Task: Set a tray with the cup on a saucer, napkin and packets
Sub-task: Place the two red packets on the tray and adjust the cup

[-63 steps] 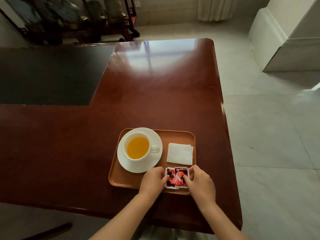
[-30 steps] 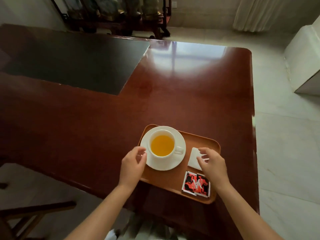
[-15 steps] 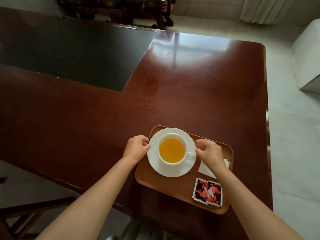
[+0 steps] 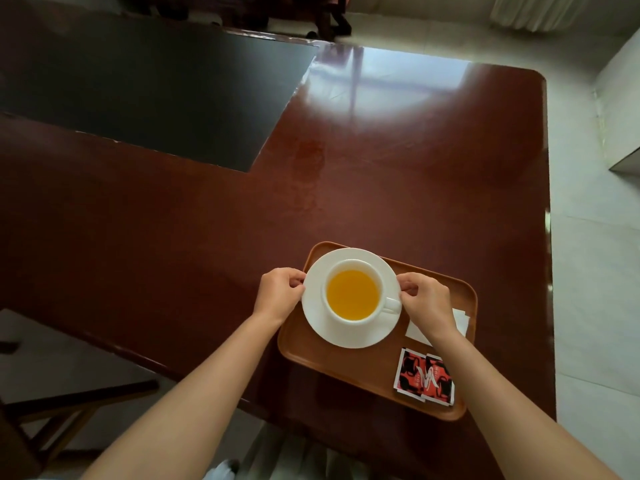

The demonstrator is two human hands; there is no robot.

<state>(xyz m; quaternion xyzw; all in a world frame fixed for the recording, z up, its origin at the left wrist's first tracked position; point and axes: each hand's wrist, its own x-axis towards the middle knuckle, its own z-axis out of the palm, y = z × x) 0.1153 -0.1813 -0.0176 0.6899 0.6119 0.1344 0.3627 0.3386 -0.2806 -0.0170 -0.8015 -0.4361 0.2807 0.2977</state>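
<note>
A brown tray (image 4: 349,372) lies near the table's front right edge. On its left half sits a white saucer (image 4: 318,323) carrying a white cup (image 4: 351,294) of orange-yellow tea, handle to the right. My left hand (image 4: 278,294) pinches the saucer's left rim and my right hand (image 4: 427,304) pinches its right rim. The white napkin (image 4: 462,318) lies on the tray's right side, mostly hidden under my right wrist. Two red-and-black packets (image 4: 425,376) lie side by side at the tray's near right corner.
The glossy red-brown table (image 4: 398,174) has a dark inset panel (image 4: 149,91) at the back left. Its right edge drops to a pale tiled floor (image 4: 595,271). A wooden chair frame (image 4: 62,410) stands at lower left. Dark furniture stands beyond the table.
Both hands left the packets, went to either side of the saucer and closed on its rim. The camera view shifted, so the tray now appears further right.
</note>
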